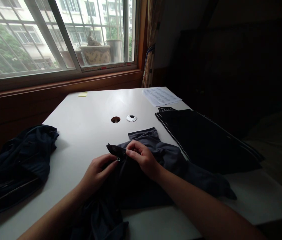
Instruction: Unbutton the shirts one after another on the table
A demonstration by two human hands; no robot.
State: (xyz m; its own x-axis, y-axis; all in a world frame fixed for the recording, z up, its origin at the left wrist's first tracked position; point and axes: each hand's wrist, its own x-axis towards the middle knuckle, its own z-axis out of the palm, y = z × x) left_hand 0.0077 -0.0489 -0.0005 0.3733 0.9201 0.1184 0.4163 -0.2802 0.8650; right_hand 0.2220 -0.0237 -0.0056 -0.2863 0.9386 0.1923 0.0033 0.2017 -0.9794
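Note:
A dark navy garment [141, 191] with a greyish section [170, 155] lies spread on the white table in front of me. My left hand [101, 168] pinches its edge beside a small round ring-like fastener [118, 159], which looks like a button or snap. With thumb and forefinger closed, my right hand [141, 155] grips a raised dark band [116, 150] of the same garment. Both hands are close together at its upper edge. Deep shadow hides much of the cloth below them.
A crumpled dark garment [23, 163] lies at the left. Folded dark clothes [200, 140] lie at the right, near printed sheets [161, 96]. Farther back on the white table [91, 113] are a cable hole [115, 119], its round cover [131, 118] and yellow sticky notes [82, 94].

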